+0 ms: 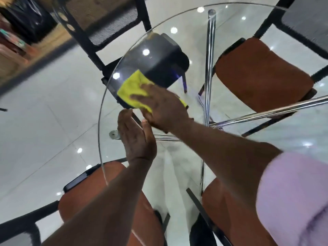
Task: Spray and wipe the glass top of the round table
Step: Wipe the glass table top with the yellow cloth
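Observation:
The round glass table top (177,167) fills the middle of the view, its clear edge curving down the left side. A yellow cloth (132,87) lies flat on the glass near that left edge. My right hand (163,109) presses on the cloth with spread, straight fingers. Just below it, my left hand (135,137) rests flat on the glass with fingers straight, beside the cloth and holding nothing. No spray bottle is in view.
Chrome table legs (209,68) cross under the glass. Orange-seated chairs stand at the right (262,75), lower left (92,192) and lower right (230,219). A black-seated chair (159,63) sits beneath the far edge. White glossy floor tiles (44,121) surround the table.

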Demonstrator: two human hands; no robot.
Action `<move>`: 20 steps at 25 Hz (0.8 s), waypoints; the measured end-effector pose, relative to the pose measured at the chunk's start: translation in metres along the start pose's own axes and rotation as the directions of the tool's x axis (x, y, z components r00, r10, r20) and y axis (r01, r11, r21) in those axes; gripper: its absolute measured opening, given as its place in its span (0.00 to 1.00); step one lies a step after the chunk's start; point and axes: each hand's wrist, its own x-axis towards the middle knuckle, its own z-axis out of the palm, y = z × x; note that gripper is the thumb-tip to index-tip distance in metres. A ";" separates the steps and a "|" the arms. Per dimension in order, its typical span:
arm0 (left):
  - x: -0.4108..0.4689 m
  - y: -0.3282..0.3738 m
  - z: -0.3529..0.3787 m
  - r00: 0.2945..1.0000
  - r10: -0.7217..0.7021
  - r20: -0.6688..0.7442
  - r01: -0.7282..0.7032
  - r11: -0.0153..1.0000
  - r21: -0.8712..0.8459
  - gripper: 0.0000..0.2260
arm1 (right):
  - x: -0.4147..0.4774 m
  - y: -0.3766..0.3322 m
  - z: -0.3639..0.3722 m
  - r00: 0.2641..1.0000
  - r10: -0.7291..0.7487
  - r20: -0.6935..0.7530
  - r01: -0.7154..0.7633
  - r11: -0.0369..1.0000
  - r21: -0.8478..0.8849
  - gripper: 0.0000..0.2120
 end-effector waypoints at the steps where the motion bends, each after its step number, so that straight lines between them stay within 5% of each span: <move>1: -0.002 -0.011 -0.015 0.999 -0.032 -0.013 0.031 0.999 -0.025 0.24 | -0.019 -0.016 -0.002 0.997 -0.041 0.064 0.040 0.999 0.017 0.24; 3: -0.009 -0.042 -0.045 0.998 0.028 0.047 -0.035 0.989 0.146 0.25 | -0.053 -0.026 -0.012 0.966 -0.148 0.210 0.148 0.989 0.019 0.27; 5: -0.017 -0.074 -0.077 0.969 0.126 0.213 -0.193 0.923 0.333 0.26 | -0.060 -0.008 -0.016 0.981 -0.113 0.158 0.125 0.990 -0.068 0.27; 7: -0.024 -0.097 -0.097 0.933 0.127 0.337 -0.267 0.873 0.409 0.30 | -0.036 0.020 -0.007 0.988 0.146 -0.047 -0.152 0.962 -0.225 0.26; 9: -0.031 -0.108 -0.098 0.925 0.120 0.361 -0.266 0.881 0.390 0.32 | 0.008 0.044 0.003 0.904 0.366 -0.220 -0.423 0.837 -0.348 0.25; 11: -0.033 -0.115 -0.095 0.935 0.127 0.330 -0.244 0.908 0.340 0.32 | 0.060 0.043 0.016 0.876 0.436 -0.209 -0.483 0.805 -0.345 0.27; 15: -0.026 -0.130 -0.089 0.940 0.130 0.314 -0.231 0.922 0.310 0.36 | 0.101 -0.022 0.064 0.966 0.239 -0.097 -0.257 0.920 -0.297 0.27; 17: -0.030 -0.127 -0.096 0.953 0.111 0.282 -0.182 0.953 0.240 0.40 | 0.067 -0.069 0.072 0.992 0.097 -0.079 -0.113 0.968 -0.223 0.24; 20: -0.049 -0.136 -0.126 0.967 -0.001 0.253 -0.011 0.999 0.047 0.37 | -0.026 -0.136 0.053 0.996 0.069 0.049 -0.064 0.992 -0.105 0.27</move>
